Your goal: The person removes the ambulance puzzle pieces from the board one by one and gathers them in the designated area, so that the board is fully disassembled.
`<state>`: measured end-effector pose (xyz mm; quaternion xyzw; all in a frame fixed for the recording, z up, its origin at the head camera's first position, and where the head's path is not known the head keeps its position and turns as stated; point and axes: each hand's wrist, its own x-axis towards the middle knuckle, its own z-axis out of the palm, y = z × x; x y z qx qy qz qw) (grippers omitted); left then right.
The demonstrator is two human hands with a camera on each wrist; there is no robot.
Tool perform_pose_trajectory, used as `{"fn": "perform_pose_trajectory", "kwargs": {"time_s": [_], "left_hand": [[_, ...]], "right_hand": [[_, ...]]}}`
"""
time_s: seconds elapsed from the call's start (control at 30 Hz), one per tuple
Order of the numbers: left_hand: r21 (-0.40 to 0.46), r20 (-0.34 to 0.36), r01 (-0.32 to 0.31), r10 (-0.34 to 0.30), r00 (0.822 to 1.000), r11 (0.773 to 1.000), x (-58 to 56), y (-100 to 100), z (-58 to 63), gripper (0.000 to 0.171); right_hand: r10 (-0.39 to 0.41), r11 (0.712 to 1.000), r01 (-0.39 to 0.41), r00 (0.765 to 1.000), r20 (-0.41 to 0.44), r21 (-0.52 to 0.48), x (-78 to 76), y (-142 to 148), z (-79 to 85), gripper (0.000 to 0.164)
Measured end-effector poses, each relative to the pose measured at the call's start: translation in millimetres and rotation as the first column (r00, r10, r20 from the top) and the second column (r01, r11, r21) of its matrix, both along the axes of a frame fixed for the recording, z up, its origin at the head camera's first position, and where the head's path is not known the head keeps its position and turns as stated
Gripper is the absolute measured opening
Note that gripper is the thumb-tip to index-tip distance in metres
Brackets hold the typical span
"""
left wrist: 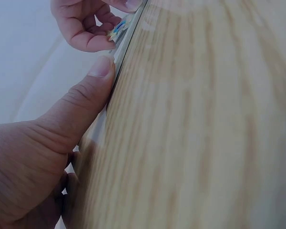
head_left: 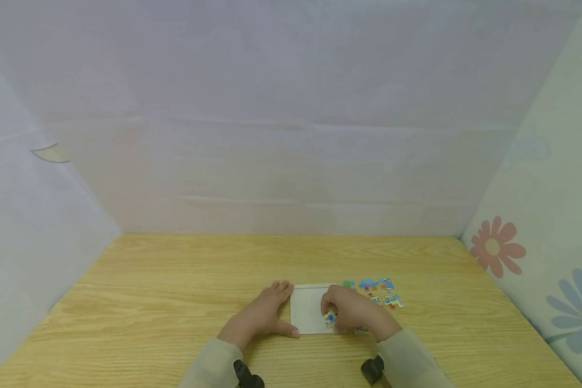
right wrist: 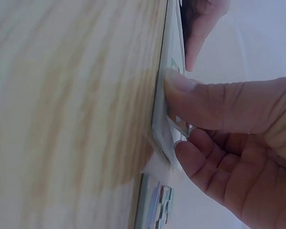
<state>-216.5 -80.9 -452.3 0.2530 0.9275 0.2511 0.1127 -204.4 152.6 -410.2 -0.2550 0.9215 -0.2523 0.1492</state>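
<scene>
A flat white puzzle board (head_left: 306, 310) with a raised rim lies on the table in front of me. At its left side rests my left hand (head_left: 265, 313), fingers extended along the edge and thumb on the near corner. My right hand (head_left: 353, 311) is over the board's right part, with thumb and curled fingers pinching a colourful jigsaw piece (head_left: 330, 318). In the right wrist view the thumb covers much of that piece (right wrist: 185, 127), which stands tilted close over the board (right wrist: 169, 138).
Several loose jigsaw pieces (head_left: 368, 284) lie right of the board, partly hidden behind my right hand. The wooden table (head_left: 174, 291) reaches back to a pale cloth wall (head_left: 291, 161). A flowered cloth (head_left: 553, 242) hangs along the right side.
</scene>
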Motion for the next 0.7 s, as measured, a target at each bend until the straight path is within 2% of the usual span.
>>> {"fn": "perform_pose_trajectory", "kwargs": {"time_s": [0.13, 0.4, 0.57, 0.7], "left_hand": [[0.004, 0.008, 0.001, -0.001, 1.000, 1.000, 0.3, 0, 0.6, 0.109], [0.012, 0.017, 0.001, -0.001, 1.000, 1.000, 0.8, 0, 2.2, 0.108], [0.006, 0.013, -0.002, 0.001, 1.000, 1.000, 1.7, 0, 3.3, 0.108], [0.002, 0.013, -0.007, 0.007, 1.000, 1.000, 2.1, 1, 3.5, 0.108]], "right_hand": [[-0.010, 1.000, 0.011, 1.000, 0.011, -0.026, 0.0, 1, -2.0, 0.033], [-0.014, 0.993, 0.026, 0.994, 0.109, -0.113, -1.7, 8, -8.9, 0.034], [0.000, 0.971, 0.044, 0.982, 0.187, -0.233, -6.0, 16, -15.9, 0.026], [-0.002, 0.957, 0.059, 0.981, 0.194, -0.285, -10.8, 21, -20.7, 0.016]]}}
